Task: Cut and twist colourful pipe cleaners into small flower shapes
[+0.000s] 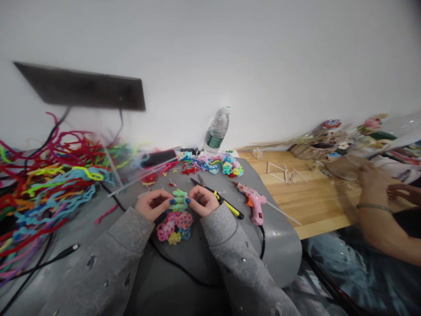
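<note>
Toward the table's point(283, 250) front edge a flower clump point(184, 220) is lying, looking made up, and just beyond it left hand point(154, 204) and right hand point(204, 202) are pinching a green piece point(180, 200) from either side, thumbs and fingers closed, its loops seemingly only part shaped. Pliers point(232, 208) and glue gun point(255, 202) are resting toward the right edge, ungripped. Loose stems point(62, 193) are heaping unshaped along the left edge, while more finished-looking blooms point(227, 168) are sitting at the back edge near a bottle point(217, 131).
</note>
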Action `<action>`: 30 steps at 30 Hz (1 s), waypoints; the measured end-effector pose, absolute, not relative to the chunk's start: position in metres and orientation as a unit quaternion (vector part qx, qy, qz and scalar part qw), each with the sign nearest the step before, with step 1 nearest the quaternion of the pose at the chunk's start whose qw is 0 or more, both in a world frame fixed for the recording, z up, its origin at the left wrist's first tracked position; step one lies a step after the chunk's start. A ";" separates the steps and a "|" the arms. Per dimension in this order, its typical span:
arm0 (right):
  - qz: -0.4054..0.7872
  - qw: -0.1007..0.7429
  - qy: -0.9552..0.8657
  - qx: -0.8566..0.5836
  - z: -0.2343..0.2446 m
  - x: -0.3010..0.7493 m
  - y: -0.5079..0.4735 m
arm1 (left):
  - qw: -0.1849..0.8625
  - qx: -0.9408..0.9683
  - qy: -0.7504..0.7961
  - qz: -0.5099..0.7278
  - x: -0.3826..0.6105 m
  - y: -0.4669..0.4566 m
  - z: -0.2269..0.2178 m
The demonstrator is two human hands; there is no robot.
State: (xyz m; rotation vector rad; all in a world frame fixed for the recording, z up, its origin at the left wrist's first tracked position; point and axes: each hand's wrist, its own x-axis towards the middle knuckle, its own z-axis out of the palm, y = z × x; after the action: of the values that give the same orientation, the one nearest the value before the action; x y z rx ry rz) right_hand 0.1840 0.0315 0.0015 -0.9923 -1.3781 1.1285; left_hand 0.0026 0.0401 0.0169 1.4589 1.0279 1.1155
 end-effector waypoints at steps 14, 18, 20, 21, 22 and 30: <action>0.486 0.533 -0.564 -0.401 0.001 0.185 0.031 | 0.500 0.592 0.432 0.462 0.002 0.040 0.018; 0.530 0.549 -0.512 -0.394 0.000 0.189 0.033 | 0.498 0.597 0.432 0.457 0.003 0.040 0.019; 0.549 0.564 -0.481 -0.386 -0.002 0.191 0.034 | 0.501 0.596 0.428 0.458 0.003 0.041 0.019; 0.555 0.572 -0.468 -0.381 -0.002 0.191 0.034 | 0.505 0.595 0.425 0.459 0.003 0.041 0.018; 0.560 0.577 -0.460 -0.377 -0.003 0.191 0.035 | 0.510 0.592 0.421 0.461 0.003 0.041 0.017; 0.559 0.557 -0.487 -0.374 -0.005 0.190 0.037 | 0.558 0.555 0.410 0.461 0.005 0.039 0.015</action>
State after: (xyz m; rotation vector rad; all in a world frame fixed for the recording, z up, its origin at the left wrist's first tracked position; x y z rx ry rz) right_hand 0.1903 0.0367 -0.0050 -0.8826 -1.1505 1.3201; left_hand 0.0049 0.0388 0.0150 1.3082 0.9680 1.0879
